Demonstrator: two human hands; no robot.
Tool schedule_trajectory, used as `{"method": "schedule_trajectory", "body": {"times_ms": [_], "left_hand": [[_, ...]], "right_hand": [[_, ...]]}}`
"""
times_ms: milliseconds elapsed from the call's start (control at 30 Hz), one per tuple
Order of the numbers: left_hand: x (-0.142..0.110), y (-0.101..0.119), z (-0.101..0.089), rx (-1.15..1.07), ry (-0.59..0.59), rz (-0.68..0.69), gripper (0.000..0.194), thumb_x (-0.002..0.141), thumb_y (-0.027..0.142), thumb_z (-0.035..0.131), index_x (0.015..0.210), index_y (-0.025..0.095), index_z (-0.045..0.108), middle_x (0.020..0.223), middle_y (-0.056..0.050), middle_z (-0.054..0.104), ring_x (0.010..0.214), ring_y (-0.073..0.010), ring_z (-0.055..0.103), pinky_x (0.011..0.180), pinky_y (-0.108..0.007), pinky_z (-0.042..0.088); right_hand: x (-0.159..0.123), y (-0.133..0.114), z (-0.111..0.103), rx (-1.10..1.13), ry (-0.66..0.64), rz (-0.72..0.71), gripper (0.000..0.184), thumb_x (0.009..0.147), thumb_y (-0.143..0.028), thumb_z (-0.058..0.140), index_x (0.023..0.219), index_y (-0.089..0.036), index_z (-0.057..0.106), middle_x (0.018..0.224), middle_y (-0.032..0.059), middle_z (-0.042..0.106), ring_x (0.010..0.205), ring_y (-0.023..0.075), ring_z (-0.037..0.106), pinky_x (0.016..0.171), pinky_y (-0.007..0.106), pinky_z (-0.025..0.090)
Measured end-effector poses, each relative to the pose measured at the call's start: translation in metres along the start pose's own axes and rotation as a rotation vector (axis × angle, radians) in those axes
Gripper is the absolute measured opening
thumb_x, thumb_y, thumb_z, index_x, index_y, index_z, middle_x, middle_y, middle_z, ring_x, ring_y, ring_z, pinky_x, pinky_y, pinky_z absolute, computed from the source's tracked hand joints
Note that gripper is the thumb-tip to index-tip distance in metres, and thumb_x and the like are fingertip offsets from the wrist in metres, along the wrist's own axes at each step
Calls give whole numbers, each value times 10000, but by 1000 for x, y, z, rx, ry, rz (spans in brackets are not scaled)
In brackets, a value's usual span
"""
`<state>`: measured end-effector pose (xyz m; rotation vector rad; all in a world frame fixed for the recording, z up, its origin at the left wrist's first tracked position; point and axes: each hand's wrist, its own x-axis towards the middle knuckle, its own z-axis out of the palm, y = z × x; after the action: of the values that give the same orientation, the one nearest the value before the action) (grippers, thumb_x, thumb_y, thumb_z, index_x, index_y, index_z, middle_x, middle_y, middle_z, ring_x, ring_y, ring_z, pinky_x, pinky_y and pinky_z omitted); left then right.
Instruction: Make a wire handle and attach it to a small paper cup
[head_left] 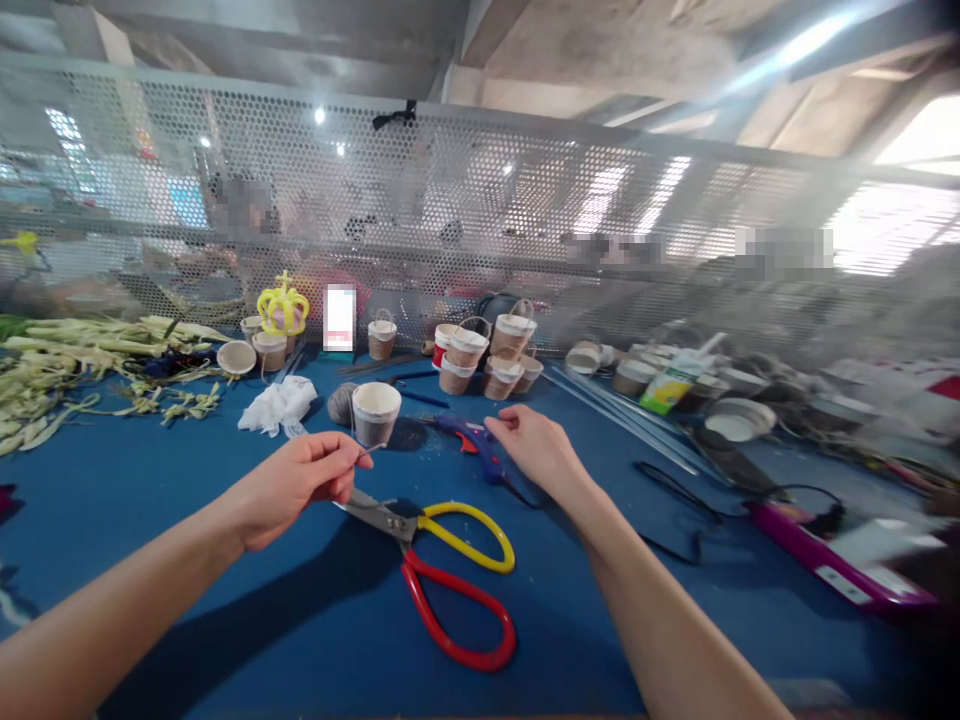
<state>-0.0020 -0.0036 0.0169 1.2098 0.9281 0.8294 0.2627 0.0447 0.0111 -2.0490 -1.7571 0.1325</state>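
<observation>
My left hand (326, 467) is closed, pinching a thin piece of cord (373, 450) just in front of a small white-rimmed pot (377, 402). Behind that pot rests a grey ball of twine (342, 404). My right hand (534, 448) has thumb and fingers together at the rear end of a blue hot glue gun (487, 455), whose nozzle points left. Some of its fingers are hidden. Between my forearms lie large scissors (401, 525) with one yellow and one red handle loop, their blade tips partly covered by my left hand.
Several small pots (465, 350) with handles stand at the back. Crumpled white tissue (279, 405) and pale dried stems (97, 350) lie left. Clear sticks (622, 415), a carton (679, 380) and a purple box (832, 555) are right. A perforated metal screen (450, 200) bounds the blue table.
</observation>
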Motion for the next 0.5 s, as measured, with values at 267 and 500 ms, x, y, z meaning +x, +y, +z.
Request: {"method": "schedule_trajectory", "body": {"times_ms": [267, 500], "left_hand": [[1, -18, -5, -96, 44, -12, 227, 737, 367, 612, 745, 145, 566, 557, 36, 522, 581, -91, 484, 634, -239, 408], [-1, -19, -6, -155, 29, 31, 225, 698, 295, 666, 833, 125, 605, 660, -3, 628, 648, -102, 561, 740, -270, 430]], "right_hand": [[11, 10, 35, -40, -235, 63, 230, 854, -292, 514, 1026, -146, 557, 1025, 53, 586, 871, 160, 584, 750, 358, 488], [10, 9, 11, 287, -77, 44, 153, 741, -149, 548, 893, -130, 542, 662, 36, 619, 580, 147, 594, 563, 259, 470]]}}
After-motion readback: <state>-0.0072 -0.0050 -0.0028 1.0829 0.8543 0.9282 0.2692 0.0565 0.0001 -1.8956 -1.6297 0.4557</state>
